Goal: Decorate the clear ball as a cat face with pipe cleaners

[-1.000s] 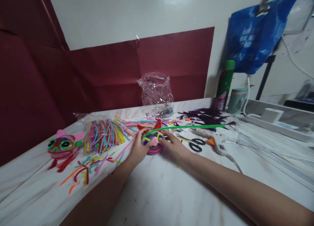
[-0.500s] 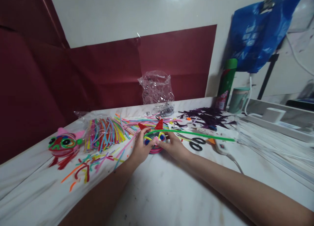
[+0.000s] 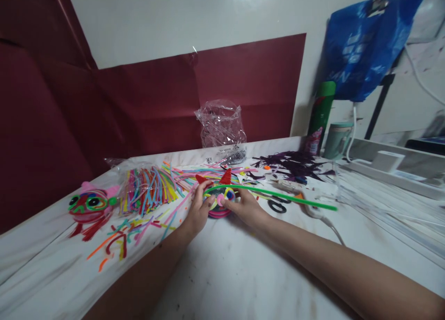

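While both hands work at its middle, table point(image 3: 222, 273): white marbled top, craft scraps across left and far side.
Backdrop: dark red paper point(image 3: 156, 102) on the wall behind.
Blue bag point(image 3: 361, 47): hangs upper right, well apart from the hands.
Pipe-cleaner bundle point(image 3: 149, 190): multicolour, in clear wrap, just left of the left hand.
Clear plastic bag point(image 3: 222, 125): upright at the back edge, behind the work.
Finished figure point(image 3: 91, 204): red-and-green face with pink ears, far left, untouched.
Green stem point(image 3: 278, 193): long; near end on top of the face, free end out right above scissors point(image 3: 278, 205) and glue gun point(image 3: 313, 210).
Pipe-cleaner face point(image 3: 220, 199): round, red ears, pink nose; table centre, between both hands.
Left hand point(image 3: 196, 213): fingers curled on the face's left edge, by the stem's near end.
Right hand point(image 3: 246, 206): fingertips clamped on the face's right edge; whether they also pin the stem, cannot tell.
Risk: judged, the long free end could sweep the scissors or snag the glue gun cord as it swings; the near end could slip off the face if the grip eases.
Change: the free end has dropped from level with the purple scraps point(image 3: 292, 165) to the glue gun; the hands stay on the face.
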Demonstrator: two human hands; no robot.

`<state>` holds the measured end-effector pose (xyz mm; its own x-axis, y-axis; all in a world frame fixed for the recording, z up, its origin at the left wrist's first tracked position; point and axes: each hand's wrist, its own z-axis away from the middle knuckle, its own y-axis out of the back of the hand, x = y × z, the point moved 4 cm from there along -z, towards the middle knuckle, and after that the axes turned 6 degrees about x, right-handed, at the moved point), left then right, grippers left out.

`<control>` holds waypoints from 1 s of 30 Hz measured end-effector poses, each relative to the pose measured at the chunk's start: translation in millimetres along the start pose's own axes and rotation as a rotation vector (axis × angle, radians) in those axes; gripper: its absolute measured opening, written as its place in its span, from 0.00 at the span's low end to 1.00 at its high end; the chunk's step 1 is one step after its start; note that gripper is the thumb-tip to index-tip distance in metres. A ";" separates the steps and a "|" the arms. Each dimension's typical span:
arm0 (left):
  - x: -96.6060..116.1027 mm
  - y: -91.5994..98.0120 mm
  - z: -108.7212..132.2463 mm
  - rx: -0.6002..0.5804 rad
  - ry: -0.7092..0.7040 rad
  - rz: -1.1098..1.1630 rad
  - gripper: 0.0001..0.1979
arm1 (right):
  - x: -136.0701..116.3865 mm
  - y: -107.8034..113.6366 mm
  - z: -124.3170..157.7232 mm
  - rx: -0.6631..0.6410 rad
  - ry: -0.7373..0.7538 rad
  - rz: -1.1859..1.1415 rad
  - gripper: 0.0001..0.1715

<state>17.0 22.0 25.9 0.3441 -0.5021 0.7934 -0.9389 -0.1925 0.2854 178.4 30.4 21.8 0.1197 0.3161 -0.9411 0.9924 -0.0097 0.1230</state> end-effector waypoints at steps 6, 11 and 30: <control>1.7 -0.9 1.9 -0.006 -0.008 -0.014 0.24 | 2.3 1.9 -2.4 0.062 0.027 0.050 0.23; 4.0 -1.9 2.8 0.021 -0.010 -0.050 0.25 | 4.8 1.9 -2.3 0.066 0.027 0.047 0.25; 7.6 -4.2 0.1 0.150 0.047 -0.056 0.27 | -1.3 -3.4 4.2 0.015 0.188 0.127 0.21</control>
<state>23.5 18.9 30.7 0.3915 -0.4476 0.8040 -0.9053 -0.3440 0.2492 175.1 26.0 21.3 0.2371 0.4823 -0.8433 0.9703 -0.0743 0.2303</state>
